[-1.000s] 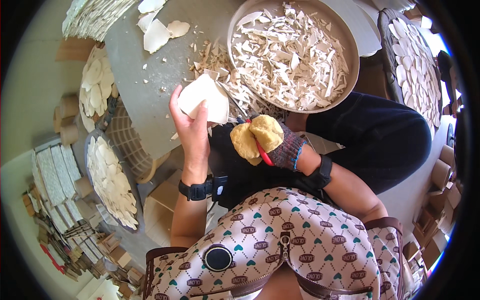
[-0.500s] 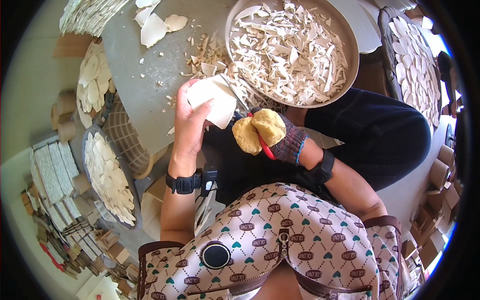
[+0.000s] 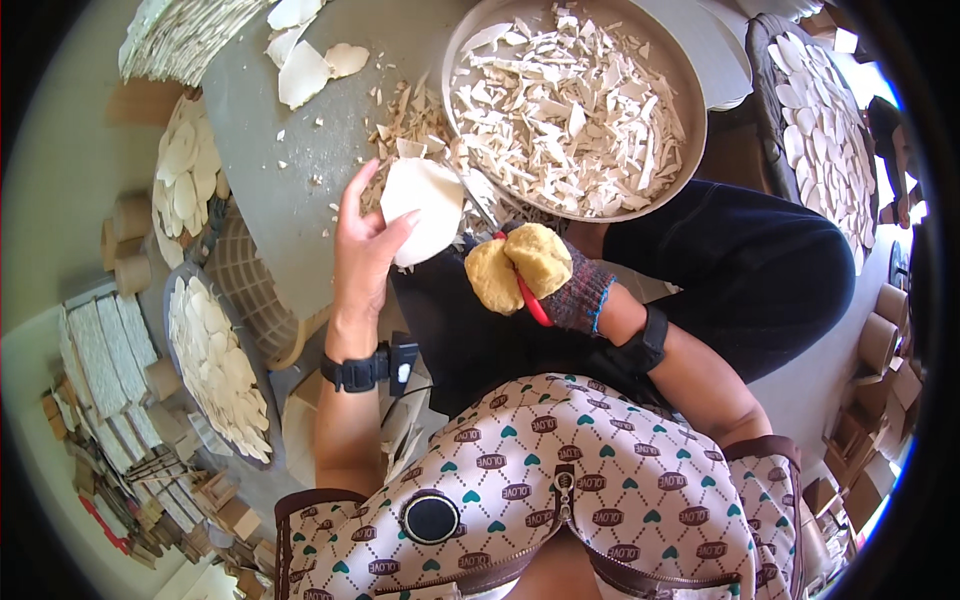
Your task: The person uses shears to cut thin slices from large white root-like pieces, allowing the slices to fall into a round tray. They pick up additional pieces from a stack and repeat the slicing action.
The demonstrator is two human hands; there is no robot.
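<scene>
While the left hand (image 3: 358,256) is pinching a white piece (image 3: 432,205) over the table's (image 3: 255,150) near edge, apparently leaving its right side free, the gloved right hand (image 3: 584,290) is gripping red-handled scissors (image 3: 533,303) beside it, yellow padding (image 3: 546,258) probably cushioning the hold.

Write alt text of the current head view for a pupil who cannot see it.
A person's bare left hand holds a thin pale piece beside a red-handled, yellow-padded tool in the gloved right hand. Beyond, a round tray holds pale scraps; more litter a grey surface.
</scene>
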